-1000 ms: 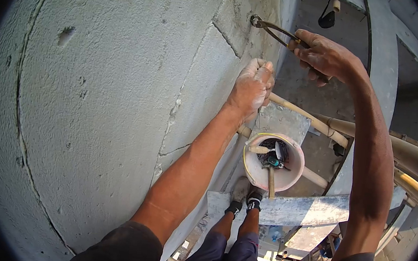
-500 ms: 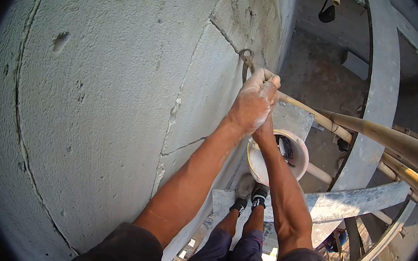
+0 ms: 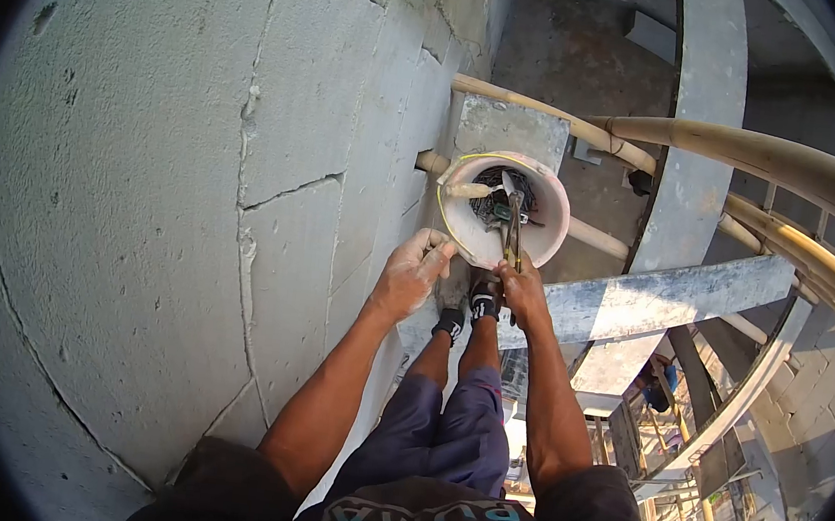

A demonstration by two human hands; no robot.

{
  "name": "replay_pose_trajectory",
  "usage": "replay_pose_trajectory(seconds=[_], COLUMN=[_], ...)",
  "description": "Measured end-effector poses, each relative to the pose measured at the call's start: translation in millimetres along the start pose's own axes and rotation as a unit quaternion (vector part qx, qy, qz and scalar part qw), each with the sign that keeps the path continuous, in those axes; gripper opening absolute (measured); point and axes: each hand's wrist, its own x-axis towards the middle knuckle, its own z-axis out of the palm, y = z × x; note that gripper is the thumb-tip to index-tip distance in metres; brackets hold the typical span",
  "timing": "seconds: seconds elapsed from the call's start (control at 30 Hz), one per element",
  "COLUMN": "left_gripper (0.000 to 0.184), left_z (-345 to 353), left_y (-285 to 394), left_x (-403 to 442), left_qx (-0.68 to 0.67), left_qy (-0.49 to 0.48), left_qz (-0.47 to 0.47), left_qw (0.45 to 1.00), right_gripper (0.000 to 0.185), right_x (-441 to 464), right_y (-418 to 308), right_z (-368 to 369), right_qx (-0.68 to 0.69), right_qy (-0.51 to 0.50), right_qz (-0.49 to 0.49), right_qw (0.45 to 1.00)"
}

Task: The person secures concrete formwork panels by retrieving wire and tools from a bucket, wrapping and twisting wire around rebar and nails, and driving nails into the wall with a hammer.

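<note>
A pair of pincers point(image 3: 514, 232) is in my right hand point(image 3: 525, 293), closed around the handles, with the jaws over the near side of a pale bucket point(image 3: 555, 208). Just left of the bucket's near rim is my left hand point(image 3: 410, 278), thumb and fingers pinched together and dusted white. Whether anything small sits in that pinch I cannot make out. Inside the bucket lie a heap of thin dark metal pieces point(image 3: 488, 207), a tool with a pale handle point(image 3: 465, 191), and a metal blade partly covered by the pincers.
A grey block wall point(image 3: 163, 186) with rough joints rises along my left. My feet are on scaffold planks point(image 3: 655, 301). Bamboo poles point(image 3: 750, 152) cross on the right beside a long grey board point(image 3: 691, 186). Far below at lower right, a person point(image 3: 657, 379) is partly visible.
Both hands have come down from the wall and moved apart. The pincers, earlier up against the wall by the joined hands, are now over the bucket in my right hand. The view has shifted.
</note>
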Motion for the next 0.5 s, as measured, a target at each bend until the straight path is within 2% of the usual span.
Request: replay_pose_trajectory(seconds=[0.13,0.23,0.33,0.37,0.4,0.43,0.47,0.5], left_gripper=[0.025,0.026,0.025,0.025,0.025,0.024,0.023,0.023], left_z=[-0.8,-1.1,-0.1,-0.4,0.8,3.3,6.6,10.1], left_y=[1.3,8.7,17.9,21.0,25.4,30.4,35.2,40.2], left_x=[-21.4,-34.8,-49.5,-57.1,-63.3,-69.2,-76.0,-81.9], left_qx=[0.020,-0.035,-0.108,-0.130,-0.092,-0.054,-0.018,0.033], left_qy=[0.001,-0.024,-0.059,-0.071,-0.067,-0.063,-0.059,-0.049], left_qz=[0.025,-0.001,-0.035,-0.044,-0.035,-0.024,-0.014,0.019], left_qw=[0.999,0.999,0.992,0.988,0.993,0.996,0.998,0.998], right_gripper=[0.050,0.051,0.043,0.038,0.038,0.038,0.038,0.037], right_x=[37.1,38.5,14.9,10.3,-3.6,-28.5,-54.1,-77.0], right_y=[110.0,96.9,58.1,51.9,29.0,-11.8,-49.6,-82.0], right_z=[-15.3,-13.8,-6.4,-2.3,2.9,9.3,15.3,20.7], right_qx=[-0.151,-0.200,-0.238,-0.266,-0.102,0.065,0.229,0.252], right_qy=[0.072,0.145,0.147,0.152,0.114,0.072,0.028,0.038], right_qz=[-0.076,-0.067,-0.128,-0.208,-0.152,-0.092,-0.028,-0.043], right_qw=[0.983,0.967,0.952,0.929,0.977,0.991,0.973,0.966])
